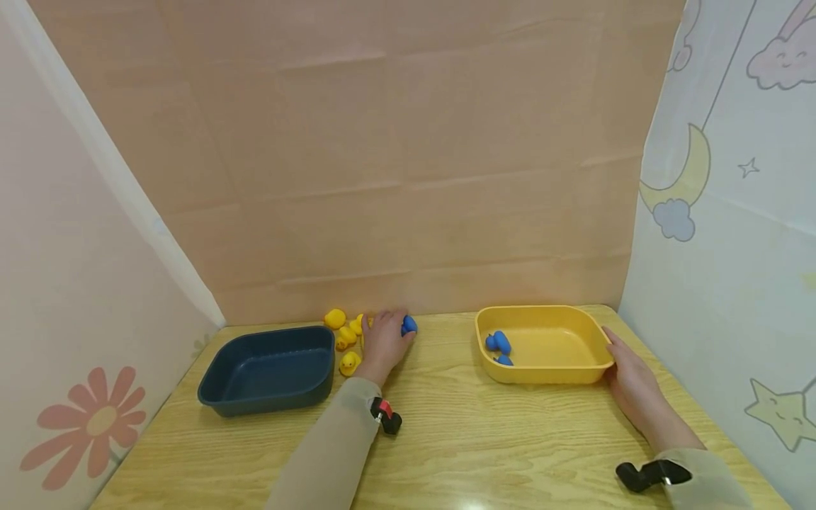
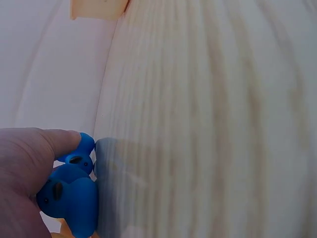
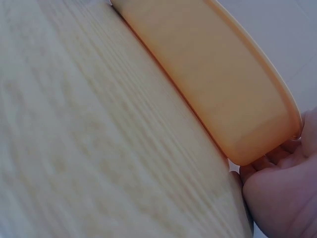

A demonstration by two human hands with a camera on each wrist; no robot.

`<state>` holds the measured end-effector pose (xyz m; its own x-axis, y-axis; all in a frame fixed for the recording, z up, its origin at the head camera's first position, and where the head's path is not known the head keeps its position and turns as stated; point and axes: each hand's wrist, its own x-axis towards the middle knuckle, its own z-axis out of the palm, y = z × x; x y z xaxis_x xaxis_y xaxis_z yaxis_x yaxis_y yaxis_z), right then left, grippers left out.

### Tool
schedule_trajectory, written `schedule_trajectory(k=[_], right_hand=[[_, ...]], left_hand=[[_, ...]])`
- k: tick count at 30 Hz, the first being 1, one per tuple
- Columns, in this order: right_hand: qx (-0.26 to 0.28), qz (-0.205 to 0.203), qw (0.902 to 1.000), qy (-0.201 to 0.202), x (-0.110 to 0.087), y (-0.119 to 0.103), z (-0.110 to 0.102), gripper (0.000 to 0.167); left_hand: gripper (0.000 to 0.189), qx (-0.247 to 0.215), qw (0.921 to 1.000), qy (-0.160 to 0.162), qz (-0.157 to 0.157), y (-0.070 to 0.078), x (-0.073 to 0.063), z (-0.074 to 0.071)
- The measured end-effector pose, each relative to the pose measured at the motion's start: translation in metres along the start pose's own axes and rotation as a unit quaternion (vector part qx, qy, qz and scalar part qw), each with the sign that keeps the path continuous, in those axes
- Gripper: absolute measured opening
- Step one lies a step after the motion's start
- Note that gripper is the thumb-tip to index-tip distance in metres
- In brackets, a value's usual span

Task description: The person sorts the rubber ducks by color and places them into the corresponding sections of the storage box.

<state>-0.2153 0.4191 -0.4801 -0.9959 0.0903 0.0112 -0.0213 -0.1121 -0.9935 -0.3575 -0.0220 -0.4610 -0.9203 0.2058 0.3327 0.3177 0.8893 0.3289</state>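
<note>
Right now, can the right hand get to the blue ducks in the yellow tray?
Probably yes: the yellow tray is open on top and nothing lies over the blue ducks. But they sit at its left end, while the right hand touches its right end, so it must reach across.

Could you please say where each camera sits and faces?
Head: on the person's head, facing forward and down at the table, dark blue tray and yellow tray; both sleeves, left grip and right grip show.
Left wrist: on that wrist, facing across the table, blue ducks lower left; left grip partly shows.
Right wrist: on that wrist, facing the yellow tray from outside; right grip partly shows.
Head and right wrist share the yellow tray.
</note>
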Motion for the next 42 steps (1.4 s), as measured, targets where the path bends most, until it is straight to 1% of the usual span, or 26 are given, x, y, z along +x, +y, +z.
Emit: schedule_trajectory(k=[3, 10, 15, 28, 36, 39, 42], right_hand=[[0.0, -0.004, 1.0, -0.001, -0.0001, -0.001, 0.001, 0.07], [0.0, -0.014, 0.9999, -0.008, -0.0008, -0.0022, 0.0025, 0.071], [-0.006, -0.011, 0.9999, -0.006, 0.0002, -0.0014, 0.0015, 0.071], [-0.018, -0.008, 0.9998, -0.003, 0.0011, -0.0003, 0.0013, 0.072], [-0.01, -0.013, 0.9998, -0.011, -0.0022, -0.0002, 0.0018, 0.072], [-0.004, -0.012, 0.9999, -0.011, -0.0022, -0.0009, 0.0019, 0.071], [-0.001, -0.01, 0.9999, -0.01, -0.0013, -0.0017, 0.0014, 0.07]], left_hand=[[0.049, -0.001, 1.0, 0.004, 0.0, 0.0007, 0.0008, -0.0005], [0.044, 0.016, 0.9997, 0.02, 0.001, 0.0015, 0.0023, 0.0007], [0.042, 0.023, 0.9995, 0.02, -0.004, 0.0019, 0.0025, 0.0019], [0.041, 0.022, 0.9994, 0.02, -0.019, 0.0033, 0.0034, 0.0058], [0.041, 0.005, 0.9996, 0.029, -0.007, 0.0033, 0.0018, 0.0072], [0.043, -0.003, 0.9993, 0.037, -0.002, 0.004, 0.001, 0.0067], [0.043, -0.01, 0.9985, 0.053, -0.001, 0.0065, 0.0, 0.0056]])
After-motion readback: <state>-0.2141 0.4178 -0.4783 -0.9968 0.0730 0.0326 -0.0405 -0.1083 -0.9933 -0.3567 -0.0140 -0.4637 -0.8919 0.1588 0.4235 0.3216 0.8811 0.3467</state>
